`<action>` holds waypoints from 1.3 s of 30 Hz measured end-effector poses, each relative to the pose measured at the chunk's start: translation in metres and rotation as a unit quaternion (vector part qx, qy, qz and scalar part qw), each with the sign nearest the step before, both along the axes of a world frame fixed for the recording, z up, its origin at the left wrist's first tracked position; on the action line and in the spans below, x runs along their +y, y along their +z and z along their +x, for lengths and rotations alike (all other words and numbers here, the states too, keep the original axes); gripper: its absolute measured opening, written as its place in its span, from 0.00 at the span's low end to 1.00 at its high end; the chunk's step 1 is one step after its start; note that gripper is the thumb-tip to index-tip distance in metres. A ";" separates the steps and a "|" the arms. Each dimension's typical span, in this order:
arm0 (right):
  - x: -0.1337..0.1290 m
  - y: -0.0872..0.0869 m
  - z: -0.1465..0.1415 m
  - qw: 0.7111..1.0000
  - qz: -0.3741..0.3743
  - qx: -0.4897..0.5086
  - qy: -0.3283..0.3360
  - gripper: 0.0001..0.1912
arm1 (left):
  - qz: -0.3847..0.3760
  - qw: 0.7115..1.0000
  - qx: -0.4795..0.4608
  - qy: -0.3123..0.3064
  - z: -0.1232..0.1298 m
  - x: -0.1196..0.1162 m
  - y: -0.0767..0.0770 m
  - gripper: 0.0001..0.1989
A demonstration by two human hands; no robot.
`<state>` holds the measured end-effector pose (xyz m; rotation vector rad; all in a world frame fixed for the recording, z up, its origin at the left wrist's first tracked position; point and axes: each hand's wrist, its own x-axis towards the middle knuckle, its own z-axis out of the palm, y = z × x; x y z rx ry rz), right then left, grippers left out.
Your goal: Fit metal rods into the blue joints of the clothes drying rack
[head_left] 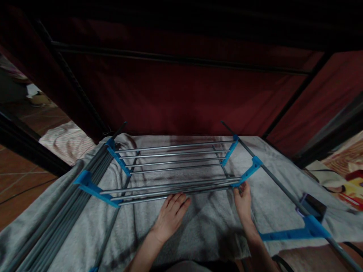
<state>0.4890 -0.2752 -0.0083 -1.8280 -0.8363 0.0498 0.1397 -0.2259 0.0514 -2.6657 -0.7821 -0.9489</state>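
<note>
A drying rack frame of grey metal tubes and blue plastic brackets lies across a grey cloth [204,223]. My left hand [170,217] is at the front of the lower tier, its fingers curled over the nearest metal rod [141,201]. At that tier's right end, my right hand [243,198] pinches around the tip of a blue bracket [249,172], where the rods meet it. The fingertips are partly hidden there. Another blue bracket [96,190] carries the tier's left ends. Farther back, several parallel rods [176,155] span two more brackets.
Several loose grey tubes [65,211] lie bundled along the left. A dark phone [312,207] rests by the right side tube, and a blue bracket [295,230] sticks inward nearby. Dark red panels [181,98] with black bars rise behind. Striped cloth [66,141] lies at left.
</note>
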 end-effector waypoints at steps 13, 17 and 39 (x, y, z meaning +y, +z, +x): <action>0.013 0.032 0.016 0.999 0.022 0.009 0.035 0.28 | -0.089 0.985 0.140 0.054 0.065 0.046 0.039 0.20; 0.014 0.032 0.016 1.000 0.011 -0.003 0.025 0.23 | -0.098 0.985 0.132 0.046 0.064 0.047 0.040 0.19; 0.017 0.051 0.018 0.991 -0.092 -0.088 -0.031 0.26 | -0.089 0.987 0.131 0.034 0.063 0.048 0.053 0.19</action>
